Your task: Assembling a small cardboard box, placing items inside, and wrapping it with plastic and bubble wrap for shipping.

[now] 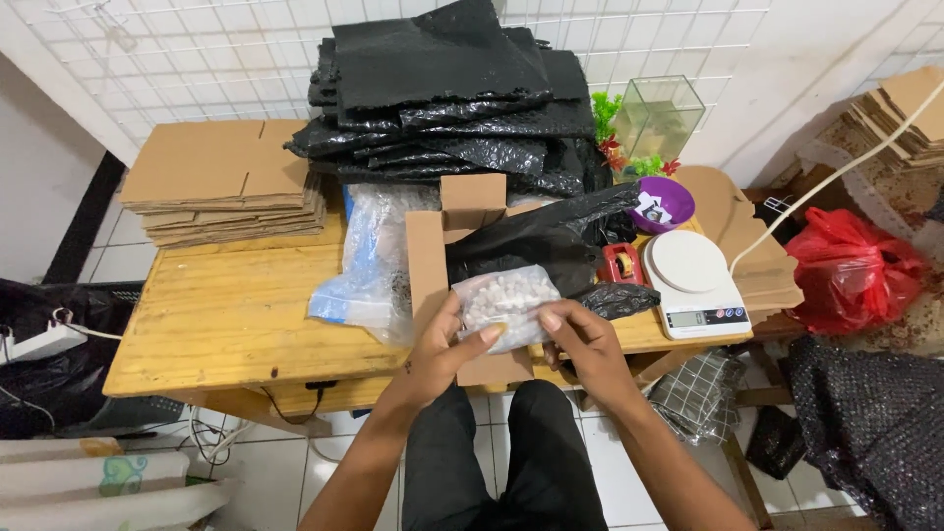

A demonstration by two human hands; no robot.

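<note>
Both my hands hold a small clear plastic bag of white pebbles (pixel 503 297) over an open cardboard box (pixel 429 258) at the front edge of the wooden table (pixel 226 315). My left hand (pixel 442 346) grips the bag's left end, thumb on top. At the bag's right end, my right hand (pixel 578 339) pinches it with its fingers. A black plastic bag (pixel 536 236) lies draped across the box just behind the pebbles.
A white digital scale (pixel 693 280), red tape dispenser (pixel 619 264) and purple bowl (pixel 661 204) sit to the right. Clear plastic bags (pixel 379 256) lie left of the box. Flat cardboard stacks (pixel 226 192) and black bubble wrap sheets (pixel 452 98) fill the back. A red bag (pixel 851 265) hangs at right.
</note>
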